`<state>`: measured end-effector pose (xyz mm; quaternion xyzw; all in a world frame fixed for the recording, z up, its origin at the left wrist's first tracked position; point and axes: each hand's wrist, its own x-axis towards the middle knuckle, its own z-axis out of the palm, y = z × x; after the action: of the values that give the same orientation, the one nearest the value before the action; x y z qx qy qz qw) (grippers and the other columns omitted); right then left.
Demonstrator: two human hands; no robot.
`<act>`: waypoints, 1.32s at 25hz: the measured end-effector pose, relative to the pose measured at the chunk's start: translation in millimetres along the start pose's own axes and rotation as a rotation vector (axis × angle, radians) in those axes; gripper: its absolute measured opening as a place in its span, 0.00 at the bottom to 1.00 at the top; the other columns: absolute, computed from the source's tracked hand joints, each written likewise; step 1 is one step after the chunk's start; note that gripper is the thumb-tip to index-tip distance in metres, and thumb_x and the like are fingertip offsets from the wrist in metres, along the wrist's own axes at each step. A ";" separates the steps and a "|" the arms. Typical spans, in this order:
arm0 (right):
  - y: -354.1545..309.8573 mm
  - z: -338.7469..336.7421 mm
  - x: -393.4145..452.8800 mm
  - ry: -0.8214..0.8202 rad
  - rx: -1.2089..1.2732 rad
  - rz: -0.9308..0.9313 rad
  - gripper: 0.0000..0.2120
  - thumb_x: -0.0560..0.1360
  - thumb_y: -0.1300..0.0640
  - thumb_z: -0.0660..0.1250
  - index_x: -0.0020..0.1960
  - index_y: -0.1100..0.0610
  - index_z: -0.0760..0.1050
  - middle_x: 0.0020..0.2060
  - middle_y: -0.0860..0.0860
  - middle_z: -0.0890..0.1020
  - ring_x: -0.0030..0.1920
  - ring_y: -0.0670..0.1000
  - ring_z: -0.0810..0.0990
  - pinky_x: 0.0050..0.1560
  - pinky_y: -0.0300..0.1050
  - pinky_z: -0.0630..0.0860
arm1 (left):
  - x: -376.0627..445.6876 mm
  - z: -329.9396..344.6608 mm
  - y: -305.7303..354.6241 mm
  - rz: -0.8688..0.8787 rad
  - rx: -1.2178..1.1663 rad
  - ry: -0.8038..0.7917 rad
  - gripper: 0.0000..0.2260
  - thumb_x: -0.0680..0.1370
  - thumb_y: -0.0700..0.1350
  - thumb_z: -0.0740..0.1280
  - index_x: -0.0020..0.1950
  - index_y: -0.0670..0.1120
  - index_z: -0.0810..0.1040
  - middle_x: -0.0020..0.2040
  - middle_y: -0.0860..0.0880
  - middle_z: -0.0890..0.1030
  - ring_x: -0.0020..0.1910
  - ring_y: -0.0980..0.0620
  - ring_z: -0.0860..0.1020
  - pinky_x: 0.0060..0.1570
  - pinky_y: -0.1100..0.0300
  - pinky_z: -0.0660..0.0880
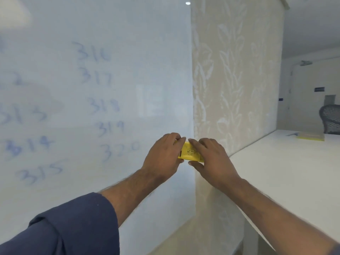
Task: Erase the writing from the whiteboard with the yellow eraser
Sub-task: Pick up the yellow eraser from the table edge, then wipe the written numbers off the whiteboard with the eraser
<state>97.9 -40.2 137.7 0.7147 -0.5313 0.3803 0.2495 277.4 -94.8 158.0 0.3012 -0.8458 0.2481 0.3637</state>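
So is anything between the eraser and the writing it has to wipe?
Nothing visible. Both hands, left and right, hold the eraser near the whiteboard's right edge; the numbers lie to its left across bare board.

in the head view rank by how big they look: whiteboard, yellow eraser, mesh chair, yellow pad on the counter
1. whiteboard
2. yellow eraser and mesh chair: look alike, and the chair is cut off and far
3. yellow pad
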 end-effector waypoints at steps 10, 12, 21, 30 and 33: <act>-146.8 47.8 91.2 0.167 0.283 -0.335 0.25 0.73 0.50 0.68 0.68 0.58 0.72 0.56 0.52 0.78 0.57 0.55 0.75 0.59 0.47 0.66 | -70.9 -131.5 -116.8 -0.099 0.307 0.116 0.30 0.64 0.44 0.83 0.64 0.40 0.79 0.57 0.44 0.81 0.54 0.42 0.81 0.51 0.53 0.79; -178.9 53.7 107.1 0.183 0.341 -0.395 0.25 0.74 0.49 0.67 0.68 0.58 0.72 0.57 0.52 0.77 0.57 0.55 0.74 0.60 0.44 0.63 | -87.5 -160.5 -134.1 -0.134 0.364 0.127 0.30 0.64 0.44 0.83 0.64 0.40 0.79 0.57 0.44 0.81 0.54 0.43 0.81 0.51 0.53 0.78; -333.1 65.6 149.8 0.258 0.546 -0.632 0.27 0.76 0.41 0.60 0.69 0.56 0.70 0.53 0.52 0.76 0.53 0.54 0.73 0.53 0.45 0.65 | -169.4 -286.7 -182.0 -0.234 0.640 0.134 0.26 0.67 0.46 0.80 0.63 0.42 0.79 0.56 0.45 0.81 0.53 0.44 0.80 0.51 0.55 0.74; -499.0 53.4 173.2 0.405 0.657 -0.638 0.27 0.75 0.43 0.61 0.66 0.60 0.72 0.56 0.53 0.77 0.58 0.53 0.71 0.56 0.44 0.62 | -266.4 -454.4 -256.2 -0.139 0.810 0.120 0.33 0.76 0.58 0.71 0.74 0.40 0.70 0.71 0.44 0.75 0.72 0.44 0.70 0.74 0.51 0.65; -544.7 48.2 184.6 0.450 0.664 -0.628 0.27 0.75 0.44 0.61 0.67 0.60 0.72 0.57 0.54 0.77 0.58 0.53 0.70 0.57 0.43 0.61 | -301.0 -511.1 -290.1 -0.207 0.900 0.195 0.29 0.81 0.56 0.63 0.77 0.40 0.67 0.76 0.44 0.71 0.77 0.45 0.66 0.77 0.51 0.61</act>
<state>655.4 -12.7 284.6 0.7810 -0.0741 0.5799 0.2195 882.4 129.1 299.0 0.4868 -0.5817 0.5797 0.2976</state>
